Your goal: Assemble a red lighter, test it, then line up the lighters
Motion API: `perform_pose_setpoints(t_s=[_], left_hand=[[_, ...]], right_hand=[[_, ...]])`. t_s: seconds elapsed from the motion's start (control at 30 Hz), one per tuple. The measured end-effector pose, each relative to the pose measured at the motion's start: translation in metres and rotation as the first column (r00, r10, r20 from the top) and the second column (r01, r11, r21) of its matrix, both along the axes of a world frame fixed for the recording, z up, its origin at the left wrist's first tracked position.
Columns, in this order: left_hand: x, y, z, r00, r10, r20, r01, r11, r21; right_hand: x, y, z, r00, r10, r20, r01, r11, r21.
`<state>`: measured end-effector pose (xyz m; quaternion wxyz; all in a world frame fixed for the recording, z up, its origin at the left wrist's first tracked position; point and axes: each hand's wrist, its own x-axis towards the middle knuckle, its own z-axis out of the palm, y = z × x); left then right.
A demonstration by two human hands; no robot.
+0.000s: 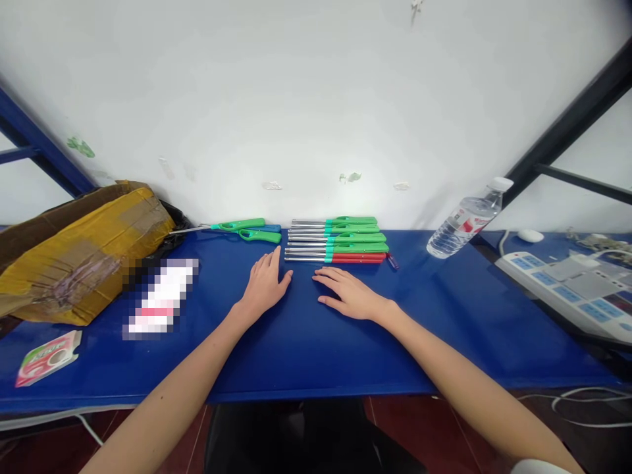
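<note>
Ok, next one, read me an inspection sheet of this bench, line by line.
Surface: blue table, glossy.
Job's things: row of long lighters, green-handled tool to their left.
Clutter: taped cardboard parcel, blurred packet, red-and-white packet, water bottle, mouse.
Hands: left hand and right hand flat on the table, empty, nearest the lighters.
Cables: power strip, white cable on the floor.
Surroundings: white wall, dark metal frame, red floor.

Our blue desk (316, 355) holds long lighters (336, 238) in a row, green scissors (241, 228), a taped parcel (83, 253), a water bottle (464, 222).
</note>
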<state>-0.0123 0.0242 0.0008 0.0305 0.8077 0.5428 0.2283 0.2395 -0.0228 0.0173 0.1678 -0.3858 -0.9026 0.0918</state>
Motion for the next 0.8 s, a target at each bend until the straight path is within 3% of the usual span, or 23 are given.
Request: perform_pose_setpoints(t_s=[0.8], left_hand=[[0.0021,0.0028,-0.0052,1.0,0.006,-0.029,-0.006,1.0,-0.022]], right_hand=[[0.0005,-0.0002,-0.0014,1.0,0.008,-0.022,-0.008,1.0,0.018]])
